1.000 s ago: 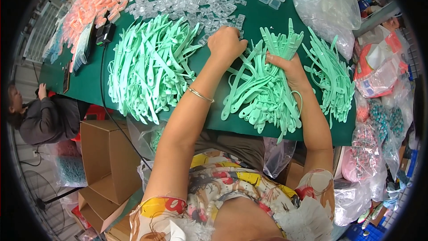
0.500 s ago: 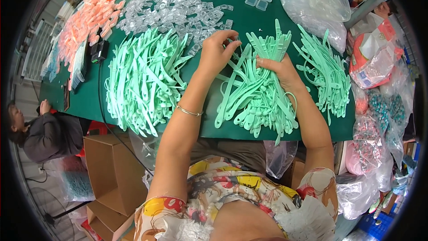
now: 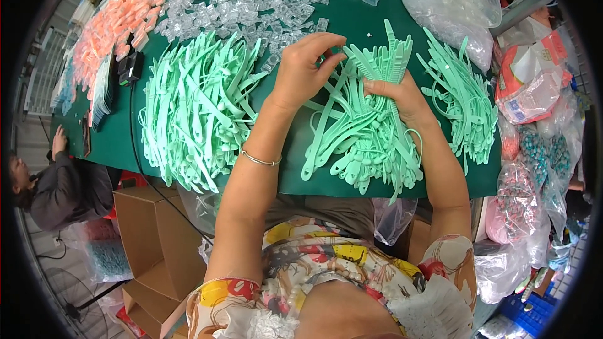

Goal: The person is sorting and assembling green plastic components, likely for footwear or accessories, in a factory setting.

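My right hand (image 3: 405, 97) is closed around a thick bundle of mint-green plastic straps (image 3: 370, 144). Their ridged ends fan upward above my thumb, and the rounded, holed ends hang toward the table's near edge. Beside the bundle's upper left, my left hand (image 3: 308, 69) is curled in a pinch at the ridged strap tips; what its fingertips hold is too small to make out. A large pile of the same straps (image 3: 195, 113) lies left of my left forearm. Another pile of straps (image 3: 461, 97) rests to the right of my right hand.
Small clear plastic pieces (image 3: 235, 6) are heaped at the back of the green table (image 3: 292, 172), with peach pieces (image 3: 119, 22) farther left. A clear bag (image 3: 449, 6) stands back right. A black cable (image 3: 133, 132) crosses the left side. Another person (image 3: 69, 188) sits at far left.
My left hand has moved slightly up and right, closer to the strap tips. My right hand keeps its grip on the bundle. The person at far left has raised a hand to the table.
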### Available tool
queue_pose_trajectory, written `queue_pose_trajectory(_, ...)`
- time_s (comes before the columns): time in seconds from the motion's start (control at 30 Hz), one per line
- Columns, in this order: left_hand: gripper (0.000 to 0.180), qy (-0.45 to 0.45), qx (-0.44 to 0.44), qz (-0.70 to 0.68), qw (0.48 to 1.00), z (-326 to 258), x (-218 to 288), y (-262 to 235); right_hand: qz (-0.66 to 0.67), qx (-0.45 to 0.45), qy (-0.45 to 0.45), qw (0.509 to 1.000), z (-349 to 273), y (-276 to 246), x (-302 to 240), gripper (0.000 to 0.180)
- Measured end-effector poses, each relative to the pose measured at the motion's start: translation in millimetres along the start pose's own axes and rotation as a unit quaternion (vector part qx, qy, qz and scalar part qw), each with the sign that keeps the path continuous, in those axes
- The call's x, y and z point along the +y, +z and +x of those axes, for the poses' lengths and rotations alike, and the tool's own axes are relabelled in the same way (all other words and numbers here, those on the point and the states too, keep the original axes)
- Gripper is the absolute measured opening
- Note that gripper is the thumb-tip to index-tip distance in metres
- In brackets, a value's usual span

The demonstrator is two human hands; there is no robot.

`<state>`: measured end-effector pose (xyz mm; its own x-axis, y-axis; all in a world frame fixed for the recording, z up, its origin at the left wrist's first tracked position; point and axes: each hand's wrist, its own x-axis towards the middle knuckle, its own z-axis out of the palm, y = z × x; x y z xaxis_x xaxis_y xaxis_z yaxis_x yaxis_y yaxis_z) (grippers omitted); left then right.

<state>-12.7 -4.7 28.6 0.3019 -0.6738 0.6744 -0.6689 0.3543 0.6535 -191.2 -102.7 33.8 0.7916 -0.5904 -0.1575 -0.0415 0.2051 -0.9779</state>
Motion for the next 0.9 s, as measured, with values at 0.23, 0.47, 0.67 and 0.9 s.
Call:
queue_pose_trajectory(0.23,0.028,0.067,0.010,0.062,0.996,-2.4,-4.4,-1.4,-0.012,0.003,0.016,1.000,-0.8,2.2,-2.8,0.033)
queue_pose_trajectory(0.47,0.027,0.161,0.015,0.164,0.973,-2.2,-1.4,-0.4,-0.014,0.004,0.021,1.000,0.0,4.7,-4.6,0.031)
queue_pose_trajectory(0.67,0.025,0.033,-0.016,0.014,0.999,-5.1,3.8,-4.1,-0.014,0.006,0.025,1.000,-0.6,4.5,-4.8,0.030)
queue_pose_trajectory(0.9,0.022,-0.253,-0.030,-0.318,0.913,-6.3,1.8,-2.4,-0.009,0.001,0.015,1.000,-1.1,3.5,-3.7,0.031)
